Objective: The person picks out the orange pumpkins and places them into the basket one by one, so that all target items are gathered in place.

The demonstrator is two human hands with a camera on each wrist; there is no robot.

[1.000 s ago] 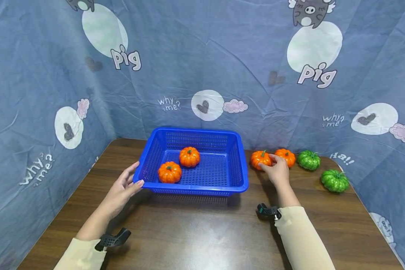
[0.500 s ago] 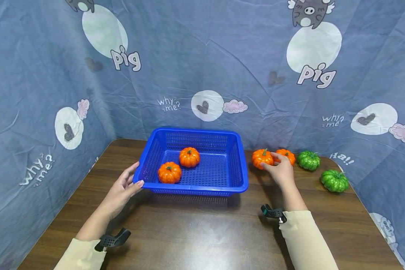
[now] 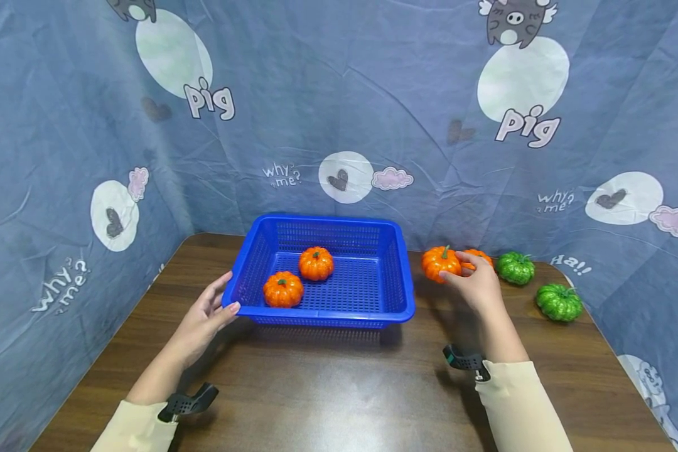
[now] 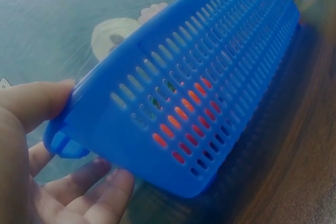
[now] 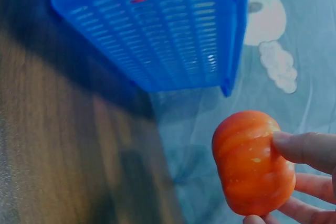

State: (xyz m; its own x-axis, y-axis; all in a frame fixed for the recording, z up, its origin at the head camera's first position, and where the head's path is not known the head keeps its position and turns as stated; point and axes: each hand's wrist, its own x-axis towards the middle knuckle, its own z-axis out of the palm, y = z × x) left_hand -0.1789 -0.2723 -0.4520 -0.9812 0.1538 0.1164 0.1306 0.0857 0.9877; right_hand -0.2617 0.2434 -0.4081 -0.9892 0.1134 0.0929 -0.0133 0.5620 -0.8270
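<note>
My right hand [image 3: 477,285] pinches a small orange pumpkin [image 3: 441,264] with a green stem, just right of the basket. In the right wrist view, thumb and fingers grip this pumpkin [image 5: 252,163] from one side, and it appears raised off the table. At the near left corner of the blue plastic basket [image 3: 339,314], my left hand [image 3: 206,314] holds the rim. The left wrist view shows its thumb over the basket rim [image 4: 100,80] and the other fingers below it. Inside the basket sit two orange pumpkins, one nearer [image 3: 283,289] and one farther [image 3: 316,263].
Behind my right hand, another orange pumpkin [image 3: 479,256] is partly hidden. Farther right stand two green pumpkins, one at the back [image 3: 516,269] and one nearer the edge [image 3: 559,302]. A blue printed cloth [image 3: 350,113] hangs behind the brown wooden table [image 3: 328,389].
My right hand now has the pumpkin slightly higher and a little farther right, covering more of the orange one behind. My left hand and the basket have stayed in place.
</note>
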